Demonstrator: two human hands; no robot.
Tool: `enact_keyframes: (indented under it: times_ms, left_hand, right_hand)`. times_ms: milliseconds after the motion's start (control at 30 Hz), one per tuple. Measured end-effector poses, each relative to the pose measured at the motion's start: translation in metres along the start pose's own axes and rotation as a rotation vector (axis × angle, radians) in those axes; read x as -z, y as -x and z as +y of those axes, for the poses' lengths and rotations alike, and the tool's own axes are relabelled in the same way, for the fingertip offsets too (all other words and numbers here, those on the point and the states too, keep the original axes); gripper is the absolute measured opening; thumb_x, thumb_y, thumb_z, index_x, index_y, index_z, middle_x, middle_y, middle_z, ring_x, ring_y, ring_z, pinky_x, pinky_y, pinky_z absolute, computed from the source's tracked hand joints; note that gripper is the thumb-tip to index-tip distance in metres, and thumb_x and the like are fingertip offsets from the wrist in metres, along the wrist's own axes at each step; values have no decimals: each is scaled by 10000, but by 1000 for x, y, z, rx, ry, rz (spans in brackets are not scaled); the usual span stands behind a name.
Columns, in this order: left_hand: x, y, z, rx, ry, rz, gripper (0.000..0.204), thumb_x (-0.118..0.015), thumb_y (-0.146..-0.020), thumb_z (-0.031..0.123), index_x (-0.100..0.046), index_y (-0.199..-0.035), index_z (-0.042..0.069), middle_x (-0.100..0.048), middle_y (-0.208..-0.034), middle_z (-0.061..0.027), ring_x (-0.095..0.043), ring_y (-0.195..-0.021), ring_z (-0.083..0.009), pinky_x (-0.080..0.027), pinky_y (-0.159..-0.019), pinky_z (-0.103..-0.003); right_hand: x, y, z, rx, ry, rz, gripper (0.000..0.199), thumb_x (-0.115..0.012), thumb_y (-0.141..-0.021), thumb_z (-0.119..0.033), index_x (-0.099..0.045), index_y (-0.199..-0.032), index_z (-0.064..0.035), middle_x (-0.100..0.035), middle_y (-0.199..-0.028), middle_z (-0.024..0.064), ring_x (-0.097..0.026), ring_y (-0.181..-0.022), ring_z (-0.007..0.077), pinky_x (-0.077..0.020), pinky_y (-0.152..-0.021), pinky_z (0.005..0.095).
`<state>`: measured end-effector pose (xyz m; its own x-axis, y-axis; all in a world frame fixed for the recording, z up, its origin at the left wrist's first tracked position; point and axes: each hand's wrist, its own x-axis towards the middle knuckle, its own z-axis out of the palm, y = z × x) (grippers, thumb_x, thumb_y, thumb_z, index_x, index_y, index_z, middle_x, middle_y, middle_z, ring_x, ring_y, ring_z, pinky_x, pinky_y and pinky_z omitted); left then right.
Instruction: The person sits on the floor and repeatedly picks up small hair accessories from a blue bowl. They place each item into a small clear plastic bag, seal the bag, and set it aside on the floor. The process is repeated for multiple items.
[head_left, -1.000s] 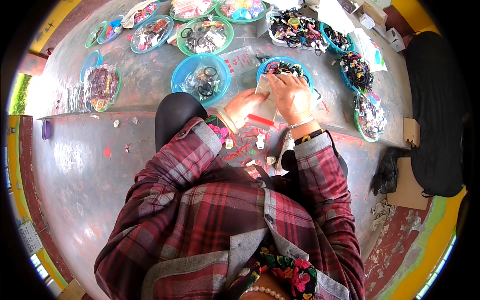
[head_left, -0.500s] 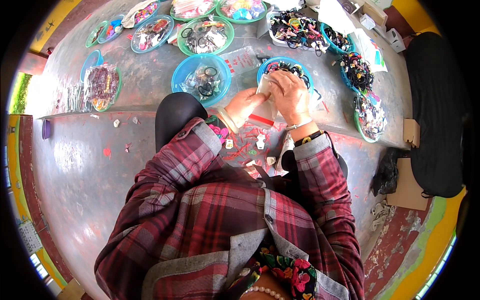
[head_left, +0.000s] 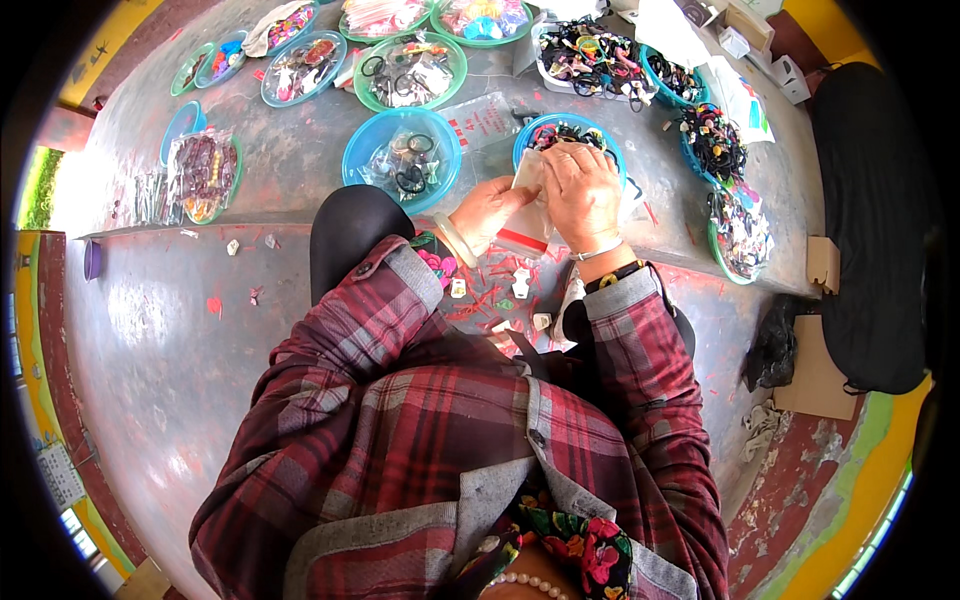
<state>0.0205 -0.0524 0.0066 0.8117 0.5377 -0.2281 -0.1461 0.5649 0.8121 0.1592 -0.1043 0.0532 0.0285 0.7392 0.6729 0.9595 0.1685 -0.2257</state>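
One red-banded bag [head_left: 527, 229], at 1 o'clock from centre, looks light, limp and slippery, probably best held by its edges; left hand [head_left: 483, 213] pinches its 9-o'clock side; right hand's [head_left: 583, 196] grip can't be told.

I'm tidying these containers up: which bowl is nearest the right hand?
The blue bowl just beyond the right hand. It alone is partly hidden by that hand; the other bowls sit farther from it.
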Motion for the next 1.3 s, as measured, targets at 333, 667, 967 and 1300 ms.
enact_keyframes:
  times_ms: [333, 667, 967, 1300]
  left_hand:
    - [-1, 3, 3, -28, -7, -8, 281, -460, -899, 167, -518, -1105, -16, -588, -997, -63, -570, -862, -111, -460, -736, -247]
    - [4, 0, -2, -6, -26, -20, 276, -471, -896, 182, -527, -1081, -15, -591, -969, -56, -568, -833, -101, -459, -714, -241]
    - [0, 1, 3, 53, 45, 44, 276, -474, -886, 185, -513, -1075, -12, -597, -944, -58, -584, -798, -116, -468, -692, -255]
    - [9, 0, -1, 98, 285, -16, 213, -439, -897, 143, -505, -1053, 14, -579, -931, -49, -581, -805, -127, -478, -696, -264]
  right_hand:
    - [-1, -2, -1, -184, -128, -57, 116, -647, -644, -65, -583, -740, -58, -581, -814, 84, -539, -809, 279, -434, -732, 368]
    - [-5, 1, 6, -311, -307, -55, 141, -688, -582, -51, -594, -687, -58, -577, -814, 69, -535, -814, 266, -435, -722, 357]
    - [4, -1, 3, 123, 43, -48, 146, -627, -597, -132, -635, -741, -110, -575, -808, 27, -541, -819, 207, -410, -726, 347]
    - [4, -4, -11, 312, 136, -63, 241, -545, -648, -163, -616, -869, -99, -512, -766, 1, -509, -803, 173, -382, -767, 350]
